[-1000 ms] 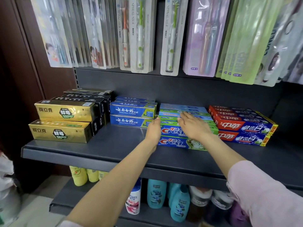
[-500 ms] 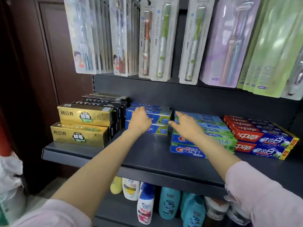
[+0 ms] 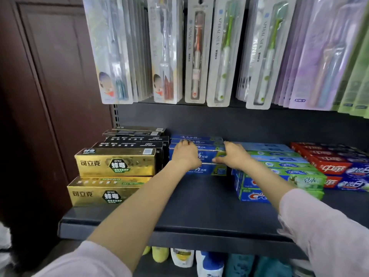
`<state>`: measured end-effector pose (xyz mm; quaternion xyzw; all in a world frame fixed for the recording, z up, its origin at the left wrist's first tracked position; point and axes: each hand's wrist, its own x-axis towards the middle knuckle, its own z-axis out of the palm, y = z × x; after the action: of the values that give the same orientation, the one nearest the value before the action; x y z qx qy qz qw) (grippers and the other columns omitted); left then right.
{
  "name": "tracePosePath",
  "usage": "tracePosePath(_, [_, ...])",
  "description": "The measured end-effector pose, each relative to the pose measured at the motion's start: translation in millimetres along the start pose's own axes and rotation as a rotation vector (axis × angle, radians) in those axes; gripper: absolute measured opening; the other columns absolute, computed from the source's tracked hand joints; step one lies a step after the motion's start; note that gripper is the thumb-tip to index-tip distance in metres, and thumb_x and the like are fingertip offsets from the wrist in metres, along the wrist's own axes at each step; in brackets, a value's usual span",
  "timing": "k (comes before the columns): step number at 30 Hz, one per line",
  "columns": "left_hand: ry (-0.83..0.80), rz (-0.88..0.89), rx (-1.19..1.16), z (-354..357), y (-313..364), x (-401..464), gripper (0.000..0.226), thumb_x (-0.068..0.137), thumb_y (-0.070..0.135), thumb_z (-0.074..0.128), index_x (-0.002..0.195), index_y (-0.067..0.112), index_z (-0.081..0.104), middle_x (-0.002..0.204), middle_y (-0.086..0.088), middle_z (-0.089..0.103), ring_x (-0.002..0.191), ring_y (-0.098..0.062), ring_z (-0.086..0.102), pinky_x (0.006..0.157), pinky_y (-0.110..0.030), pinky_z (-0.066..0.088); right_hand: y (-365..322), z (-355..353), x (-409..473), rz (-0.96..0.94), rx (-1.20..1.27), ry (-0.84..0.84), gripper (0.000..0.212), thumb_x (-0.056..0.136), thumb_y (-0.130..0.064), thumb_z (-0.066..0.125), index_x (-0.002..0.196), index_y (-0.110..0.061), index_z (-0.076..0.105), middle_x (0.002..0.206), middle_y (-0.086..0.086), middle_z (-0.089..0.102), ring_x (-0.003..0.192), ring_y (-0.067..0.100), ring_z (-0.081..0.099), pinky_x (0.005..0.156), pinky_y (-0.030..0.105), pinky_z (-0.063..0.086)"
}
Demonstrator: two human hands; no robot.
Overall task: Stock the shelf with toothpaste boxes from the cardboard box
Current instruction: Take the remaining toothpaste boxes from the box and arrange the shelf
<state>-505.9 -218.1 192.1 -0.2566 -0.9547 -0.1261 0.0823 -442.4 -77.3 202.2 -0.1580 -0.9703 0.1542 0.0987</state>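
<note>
Both hands reach onto the dark grey metal shelf (image 3: 199, 212). Left hand (image 3: 186, 155) lies palm-down with fingers curled over the left end of the stacked blue toothpaste boxes (image 3: 207, 156); right hand (image 3: 234, 156) clasps the stack's right end. Between them, Chinese lettering on the blue fronts is half covered. Left of the left hand stand gold boxes (image 3: 114, 162) with hexagon labels. Right of the right hand, green-and-blue Crest boxes (image 3: 279, 176) sit partly behind the forearm, red boxes (image 3: 329, 166) beyond. Bare shelf lies open below the wrists. Overhead, toothpbrush packs (image 3: 221, 50) read "SPIRAL SILK".
</note>
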Motion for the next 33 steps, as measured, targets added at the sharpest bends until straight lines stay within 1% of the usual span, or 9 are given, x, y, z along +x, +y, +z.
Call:
tracePosePath(4, [0.026,0.017,-0.075,0,-1,-4,0.069,0.087,0.022,0.061,0.142,-0.002,0.029,0.151,-0.019,0.027,0.142,-0.031,0.023,0.116,-0.035,0.021,-6,3,-4,-0.003,-0.057,0.023,0.066,0.081,-0.047,0.066,0.130,-0.007,0.047,0.130,0.018,0.052,0.122,0.034,0.046,0.103,0.040,0.039])
tracePosePath(9, [0.175,0.017,-0.266,-16,-3,-12,0.047,0.088,0.004,0.049,0.134,-0.004,0.042,0.142,-0.018,0.039,0.133,-0.030,0.036,0.110,-0.034,0.031,-17,4,-11,-0.150,-0.140,0.070,0.087,0.085,-0.046,0.063,0.148,-0.005,0.018,0.154,0.018,0.021,0.143,0.033,0.018,0.116,0.035,0.017])
tracePosePath(14, [0.146,-0.137,-0.258,-18,-6,-21,0.038,0.093,0.015,0.047,0.125,-0.004,0.046,0.133,-0.023,0.043,0.125,-0.037,0.041,0.103,-0.039,0.034,-24,7,-12,-0.257,-0.185,0.013,0.088,0.085,-0.046,0.062,0.149,-0.007,0.015,0.156,0.015,0.017,0.144,0.030,0.016,0.118,0.034,0.015])
tracePosePath(18, [0.110,-0.155,-0.219,-3,-8,-24,0.042,0.093,0.019,0.051,0.127,-0.004,0.045,0.138,-0.020,0.038,0.131,-0.033,0.034,0.109,-0.036,0.031,-17,7,-6,-0.271,-0.294,-0.012,0.083,0.086,-0.046,0.061,0.149,-0.011,0.020,0.155,0.010,0.024,0.140,0.028,0.027,0.117,0.037,0.021])
tracePosePath(21, [0.185,-0.153,-0.210,4,-10,-23,0.051,0.091,0.016,0.056,0.137,-0.001,0.039,0.145,-0.016,0.031,0.136,-0.030,0.028,0.112,-0.035,0.028,-15,6,-3,-0.274,-0.315,0.022,0.075,0.085,-0.038,0.065,0.144,-0.011,0.029,0.147,0.010,0.035,0.132,0.029,0.037,0.110,0.037,0.029])
tracePosePath(25, [0.307,-0.174,-0.206,13,-3,-30,0.052,0.090,0.012,0.054,0.138,0.003,0.036,0.145,-0.012,0.029,0.132,-0.028,0.029,0.106,-0.034,0.034,-10,10,-1,-0.274,-0.358,0.059,0.069,0.086,-0.031,0.065,0.143,-0.011,0.031,0.142,0.009,0.037,0.129,0.028,0.037,0.104,0.036,0.034])
tracePosePath(28, [0.419,-0.313,-0.229,25,5,-38,0.046,0.089,0.010,0.054,0.131,0.000,0.037,0.135,-0.016,0.034,0.121,-0.028,0.037,0.100,-0.030,0.035,-8,10,1,-0.269,-0.345,0.072,0.063,0.088,-0.025,0.063,0.141,-0.010,0.033,0.138,0.010,0.039,0.127,0.028,0.038,0.099,0.037,0.039])
tracePosePath(30, [0.369,-0.389,-0.259,28,9,-41,0.045,0.091,0.011,0.051,0.130,-0.004,0.034,0.131,-0.019,0.037,0.119,-0.030,0.039,0.101,-0.032,0.034,-8,10,3,-0.264,-0.332,0.059,0.061,0.089,-0.024,0.063,0.140,-0.008,0.033,0.138,0.011,0.038,0.127,0.028,0.037,0.098,0.039,0.041])
tracePosePath(33, [0.241,-0.487,-0.453,30,15,-43,0.057,0.091,0.014,0.056,0.133,-0.009,0.025,0.135,-0.024,0.032,0.125,-0.036,0.037,0.105,-0.035,0.033,-10,9,3,-0.254,-0.341,0.032,0.061,0.089,-0.024,0.062,0.140,-0.007,0.033,0.137,0.012,0.039,0.127,0.030,0.038,0.099,0.041,0.042])
